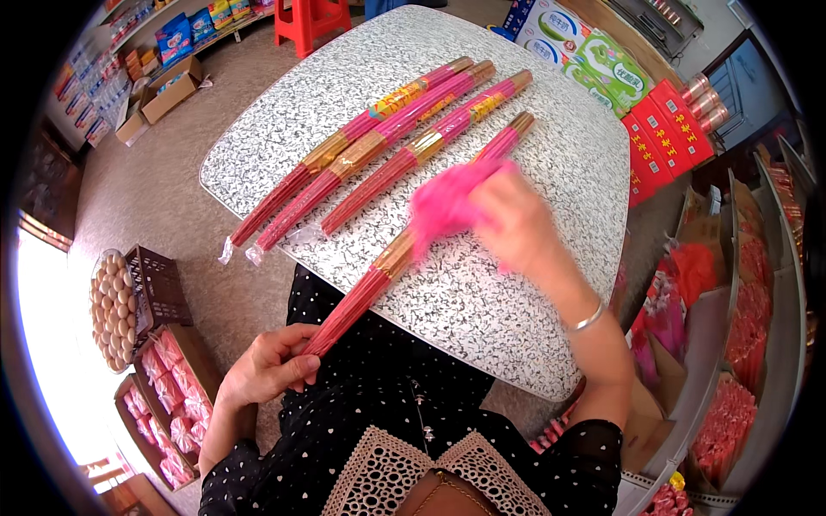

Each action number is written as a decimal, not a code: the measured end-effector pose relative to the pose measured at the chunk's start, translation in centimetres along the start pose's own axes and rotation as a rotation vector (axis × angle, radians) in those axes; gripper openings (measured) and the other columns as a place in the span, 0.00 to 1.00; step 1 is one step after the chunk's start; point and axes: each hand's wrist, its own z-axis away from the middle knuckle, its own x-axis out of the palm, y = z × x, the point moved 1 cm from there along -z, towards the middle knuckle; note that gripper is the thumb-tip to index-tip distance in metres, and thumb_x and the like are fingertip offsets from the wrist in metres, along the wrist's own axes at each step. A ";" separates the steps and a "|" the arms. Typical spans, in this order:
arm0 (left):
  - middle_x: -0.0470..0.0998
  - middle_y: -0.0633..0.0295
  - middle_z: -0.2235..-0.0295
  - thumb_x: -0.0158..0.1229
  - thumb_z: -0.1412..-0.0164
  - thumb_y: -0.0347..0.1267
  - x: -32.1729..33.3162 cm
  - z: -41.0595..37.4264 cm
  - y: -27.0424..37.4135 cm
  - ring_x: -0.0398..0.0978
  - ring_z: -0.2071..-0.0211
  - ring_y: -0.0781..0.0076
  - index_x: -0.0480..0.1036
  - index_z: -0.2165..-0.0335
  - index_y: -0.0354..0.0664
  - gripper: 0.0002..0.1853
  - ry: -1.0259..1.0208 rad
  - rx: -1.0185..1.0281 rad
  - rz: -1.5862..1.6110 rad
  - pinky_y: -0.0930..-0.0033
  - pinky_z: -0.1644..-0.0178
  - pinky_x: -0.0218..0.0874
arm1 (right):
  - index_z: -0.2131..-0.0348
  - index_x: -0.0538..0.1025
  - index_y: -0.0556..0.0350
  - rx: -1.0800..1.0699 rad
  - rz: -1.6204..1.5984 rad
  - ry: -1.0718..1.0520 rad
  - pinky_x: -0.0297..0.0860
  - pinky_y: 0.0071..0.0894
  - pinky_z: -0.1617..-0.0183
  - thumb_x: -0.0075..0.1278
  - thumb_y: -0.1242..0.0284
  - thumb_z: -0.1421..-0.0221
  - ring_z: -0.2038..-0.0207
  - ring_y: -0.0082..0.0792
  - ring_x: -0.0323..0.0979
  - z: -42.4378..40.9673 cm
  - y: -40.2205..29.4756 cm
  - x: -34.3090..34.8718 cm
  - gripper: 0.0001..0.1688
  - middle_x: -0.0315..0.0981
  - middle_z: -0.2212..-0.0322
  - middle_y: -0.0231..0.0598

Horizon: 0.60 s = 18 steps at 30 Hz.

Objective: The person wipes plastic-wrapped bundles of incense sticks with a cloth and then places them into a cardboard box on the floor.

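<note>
My left hand [274, 361] grips the near end of a long bundle of red incense sticks [352, 306], which slants up across the near edge of the table. In my right hand [516, 219] is a bright pink cloth [445, 197], blurred and lying over the middle of that bundle. The cloth hides part of the bundle's wrapper. To its left lie three more bundles side by side: one incense bundle [387, 164] nearest, a second incense bundle [355, 155] in the middle, and a third incense bundle [335, 145] farthest. They have pink, gold and yellow wrapping.
The speckled white table [516, 322] has rounded corners. A red plastic stool [313, 26] stands beyond it. Drink cartons [671, 129] are stacked at the right, near shelves with red packets [748, 297]. On the left are a tray of eggs [113, 309] and boxes of pink-wrapped packs [171, 400].
</note>
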 end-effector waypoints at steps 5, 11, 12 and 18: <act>0.71 0.59 0.72 0.60 0.52 0.29 -1.5 0.1 0.2 0.71 0.72 0.73 0.64 0.52 0.35 0.27 0.131 0.290 -0.446 0.72 0.69 0.63 | 0.56 0.68 0.54 0.384 0.175 0.100 0.59 0.42 0.50 0.56 0.65 0.56 0.54 0.47 0.61 1.6 7.6 -1.2 0.27 0.63 0.57 0.49; 0.68 0.56 0.69 0.61 0.58 0.28 1.3 0.1 3.8 0.69 0.72 0.62 0.65 0.53 0.36 0.29 0.279 0.407 -0.685 0.69 0.65 0.62 | 0.51 0.67 0.53 0.424 0.274 0.003 0.60 0.43 0.49 0.56 0.67 0.58 0.52 0.48 0.62 2.0 7.1 -0.7 0.32 0.63 0.54 0.50; 0.68 0.56 0.70 0.61 0.58 0.28 1.2 -0.4 3.4 0.69 0.72 0.61 0.65 0.53 0.37 0.29 0.268 0.409 -0.698 0.69 0.65 0.62 | 0.52 0.67 0.53 0.449 0.240 0.007 0.60 0.41 0.50 0.56 0.70 0.57 0.53 0.48 0.63 2.3 7.7 -0.9 0.30 0.65 0.56 0.49; 0.72 0.64 0.76 0.58 0.51 0.27 1.3 -1.2 2.1 0.67 0.82 0.81 0.64 0.51 0.31 0.27 -0.058 0.166 -0.079 0.78 0.80 0.59 | 0.60 0.72 0.56 0.508 -0.059 0.187 0.67 0.34 0.62 0.53 0.78 0.58 0.66 0.38 0.69 1.7 5.0 -1.8 0.20 0.69 0.67 0.41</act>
